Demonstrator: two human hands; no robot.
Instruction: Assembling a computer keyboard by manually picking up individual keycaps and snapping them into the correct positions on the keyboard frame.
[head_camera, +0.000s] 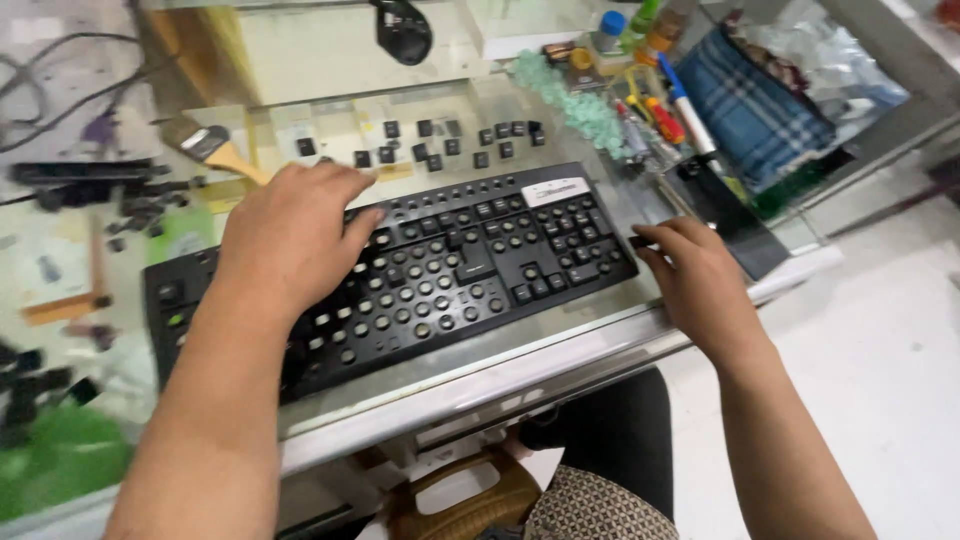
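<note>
- The left hand (295, 235) is lying palm down over the upper left part of a black keyboard (400, 280), its fingers spread loosely and holding nothing.
- The right hand (700, 275) is sitting at the keyboard's right end, its fingertips pinching a small dark keycap (640, 241) just beside the edge.
- The keyboard is lying slantwise on a glass counter (600, 335), most of its keycaps missing so that round posts are showing.
- Loose black keycaps (430, 145) are sitting scattered on the glass just beyond the keyboard.
- A wooden-handled brush (215, 148) is lying beyond the left hand.
- A blue checked cloth (760, 105) and a marker (685, 105) are lying at the far right.
</note>
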